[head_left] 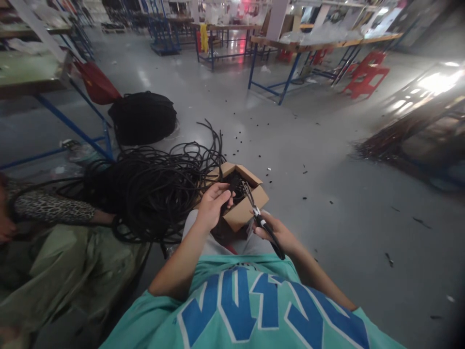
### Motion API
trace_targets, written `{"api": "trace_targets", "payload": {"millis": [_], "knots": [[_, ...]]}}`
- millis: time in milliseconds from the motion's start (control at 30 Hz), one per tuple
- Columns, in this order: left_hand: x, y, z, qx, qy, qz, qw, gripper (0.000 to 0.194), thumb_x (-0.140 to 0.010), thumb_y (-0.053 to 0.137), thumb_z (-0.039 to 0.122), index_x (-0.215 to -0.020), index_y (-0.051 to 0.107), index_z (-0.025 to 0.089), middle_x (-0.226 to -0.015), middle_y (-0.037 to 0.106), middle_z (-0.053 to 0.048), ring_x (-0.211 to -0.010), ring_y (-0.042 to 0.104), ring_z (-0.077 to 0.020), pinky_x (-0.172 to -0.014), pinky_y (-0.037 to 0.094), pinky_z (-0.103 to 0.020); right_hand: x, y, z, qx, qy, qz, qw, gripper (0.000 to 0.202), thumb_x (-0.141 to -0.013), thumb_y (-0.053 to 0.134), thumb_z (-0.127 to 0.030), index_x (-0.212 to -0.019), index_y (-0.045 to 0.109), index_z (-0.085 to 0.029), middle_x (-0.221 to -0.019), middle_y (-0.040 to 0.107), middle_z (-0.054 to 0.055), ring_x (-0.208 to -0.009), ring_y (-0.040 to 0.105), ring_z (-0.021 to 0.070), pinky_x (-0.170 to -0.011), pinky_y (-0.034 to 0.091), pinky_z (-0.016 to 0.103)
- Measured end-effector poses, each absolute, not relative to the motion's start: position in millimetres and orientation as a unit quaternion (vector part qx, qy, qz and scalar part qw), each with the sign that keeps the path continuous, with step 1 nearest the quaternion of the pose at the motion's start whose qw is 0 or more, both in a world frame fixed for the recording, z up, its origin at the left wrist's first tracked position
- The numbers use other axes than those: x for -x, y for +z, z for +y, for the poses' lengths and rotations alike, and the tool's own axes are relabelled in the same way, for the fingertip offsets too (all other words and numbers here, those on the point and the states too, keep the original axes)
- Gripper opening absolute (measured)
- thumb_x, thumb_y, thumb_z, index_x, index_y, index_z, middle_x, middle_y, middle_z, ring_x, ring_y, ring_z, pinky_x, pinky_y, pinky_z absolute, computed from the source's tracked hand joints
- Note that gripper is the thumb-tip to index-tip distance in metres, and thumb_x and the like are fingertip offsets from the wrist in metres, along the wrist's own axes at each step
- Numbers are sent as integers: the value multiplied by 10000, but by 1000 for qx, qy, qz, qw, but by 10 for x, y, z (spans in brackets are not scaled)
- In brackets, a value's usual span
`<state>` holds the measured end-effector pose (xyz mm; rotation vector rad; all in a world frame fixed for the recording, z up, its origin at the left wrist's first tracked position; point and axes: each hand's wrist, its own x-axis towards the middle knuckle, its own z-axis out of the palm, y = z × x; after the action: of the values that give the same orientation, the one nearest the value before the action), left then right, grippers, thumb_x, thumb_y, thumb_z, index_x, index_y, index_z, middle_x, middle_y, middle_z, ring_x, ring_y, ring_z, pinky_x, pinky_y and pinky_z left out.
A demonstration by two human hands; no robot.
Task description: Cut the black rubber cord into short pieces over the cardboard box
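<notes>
My right hand (pixel 275 231) grips black-handled scissors (pixel 256 211). Their slim metal blades point up and left, slightly parted, over an opened cardboard box (pixel 244 210) between my legs. My left hand (pixel 211 207) is at the box's near left edge, its thumb and fingers pinched around a small black piece (pixel 230 188); the exact shape is hard to make out. Dark small items fill the inside of the box, partly hidden by my hands. A big tangle of black cord (pixel 152 189) lies left of the box, some strands reaching its flap.
A person's patterned sleeve (pixel 54 202) is beside the cord at left. Behind it stand a black sack (pixel 143 118) and a blue-legged table (pixel 32 72). Small black scraps (pixel 304 198) dot the floor. A red stool (pixel 366 75) stands far right, a bundle of dark strands (pixel 395 131) nearer.
</notes>
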<state>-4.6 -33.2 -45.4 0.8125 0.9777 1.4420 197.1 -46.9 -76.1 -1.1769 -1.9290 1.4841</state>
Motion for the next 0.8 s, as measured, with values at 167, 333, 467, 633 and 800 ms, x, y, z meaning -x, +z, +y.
{"api": "trace_targets", "payload": {"millis": [167,333,467,633,800], "knots": [[-58,-388,-475,-382,587,437,564,258,-627,688,307,-770,546,145,-599,587,20,-499,499,-65,-485,376,-195,-2008,-563,-609,441,481,-726,215,624,-716,569,-479,-1262,454,-200,-965,615,70,-865,578,231,-759,455,341],[-111,-368,-577,-425,566,447,547,201,-628,676,269,-726,544,154,-545,542,43,-494,482,-69,-495,376,-196,-1995,-435,-709,458,449,-740,204,651,-713,587,-432,-1295,425,-189,-1142,588,109,-1004,556,278,-849,427,397],[-116,-349,-633,-462,558,455,518,167,-629,667,230,-683,528,155,-582,537,48,-503,459,-58,-511,371,-192,-1966,-392,-759,466,419,-748,218,650,-698,612,-399,-1291,432,-205,-1193,572,108,-1067,530,295,-901,398,425],[-108,-317,-677,-484,555,459,497,165,-615,665,215,-659,516,157,-590,524,48,-537,465,-68,-545,373,-200,-1955,-335,-800,464,386,-770,206,618,-706,610,-369,-1280,443,-211,-1082,617,99,-1002,560,286,-878,415,418],[-99,-252,-707,-509,544,477,467,152,-618,657,211,-664,524,154,-610,537,36,-574,485,-81,-571,382,-203,-1959,-288,-819,462,387,-773,197,601,-717,599,-370,-1275,445,-204,-1094,611,100,-983,564,274,-862,420,405]]}}
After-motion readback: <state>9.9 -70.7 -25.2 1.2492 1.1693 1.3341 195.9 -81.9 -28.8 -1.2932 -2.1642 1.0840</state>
